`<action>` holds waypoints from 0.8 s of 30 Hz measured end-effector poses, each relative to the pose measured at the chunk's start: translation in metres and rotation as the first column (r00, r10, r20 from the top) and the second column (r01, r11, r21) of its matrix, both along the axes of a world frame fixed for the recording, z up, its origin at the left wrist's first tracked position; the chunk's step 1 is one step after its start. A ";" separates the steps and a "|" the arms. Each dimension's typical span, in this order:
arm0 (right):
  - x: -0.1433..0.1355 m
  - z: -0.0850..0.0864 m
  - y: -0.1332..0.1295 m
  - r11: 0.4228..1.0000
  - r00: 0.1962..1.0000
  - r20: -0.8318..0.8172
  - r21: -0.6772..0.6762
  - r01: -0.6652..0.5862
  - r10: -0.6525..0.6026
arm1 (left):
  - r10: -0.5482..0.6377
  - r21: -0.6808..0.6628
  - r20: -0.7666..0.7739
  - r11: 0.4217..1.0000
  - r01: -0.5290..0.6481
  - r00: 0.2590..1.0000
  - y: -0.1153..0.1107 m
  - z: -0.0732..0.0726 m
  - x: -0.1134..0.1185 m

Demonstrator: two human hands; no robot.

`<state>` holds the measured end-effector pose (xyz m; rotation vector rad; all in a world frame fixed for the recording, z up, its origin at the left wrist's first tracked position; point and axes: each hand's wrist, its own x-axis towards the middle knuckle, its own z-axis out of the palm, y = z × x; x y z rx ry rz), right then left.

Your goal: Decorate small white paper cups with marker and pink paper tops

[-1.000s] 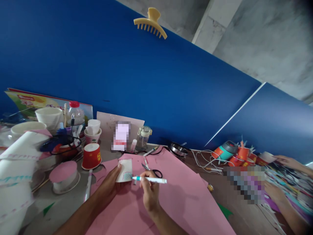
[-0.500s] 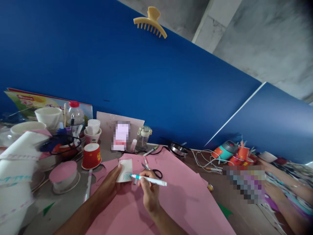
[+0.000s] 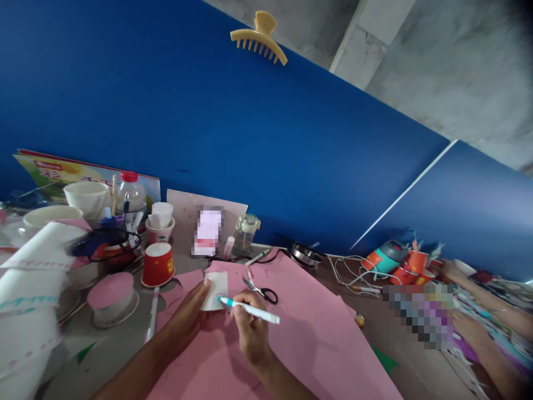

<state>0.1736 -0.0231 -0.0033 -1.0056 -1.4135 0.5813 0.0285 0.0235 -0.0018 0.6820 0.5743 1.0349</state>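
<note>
Marker (image 3: 260,313) tip now further left, over coloured part of white paper (image 3: 216,282). Right grip (image 3: 252,330) closed on marker; left grip (image 3: 192,308) pinches white paper above pink sheet (image 3: 308,350). Looks like colouring step; next stroke likely needs paper still.

The location is a shared craft workshop: a worktop (image 3: 425,369) stands against a blue partition (image 3: 216,111) behind the pink sheet (image 3: 316,328), with bare concrete (image 3: 449,72) above. Craft use is indicated by the scissors (image 3: 257,288) lying on the pink sheet, the marker pen (image 3: 254,312) held over it, and the stacked paper cups (image 3: 86,200) and printed paper pack (image 3: 62,171) to its left. Shared use is indicated by a co-worker's hand (image 3: 465,325) among coloured materials (image 3: 474,305) to the right of the sheet.
</note>
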 end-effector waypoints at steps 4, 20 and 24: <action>0.002 0.000 0.001 0.999 0.999 0.013 0.007 0.031 -0.031 | -0.005 -0.037 0.007 0.999 0.005 1.000 0.003 -0.004 -0.001; 0.004 0.003 0.001 0.999 0.993 -0.111 -0.014 0.045 -0.046 | 0.039 -0.058 -0.012 0.998 -0.040 0.999 0.002 -0.004 0.002; 0.002 0.006 0.000 0.999 0.999 -0.045 0.030 0.020 -0.018 | 0.012 0.006 -0.025 1.000 -0.011 1.000 0.000 0.002 0.002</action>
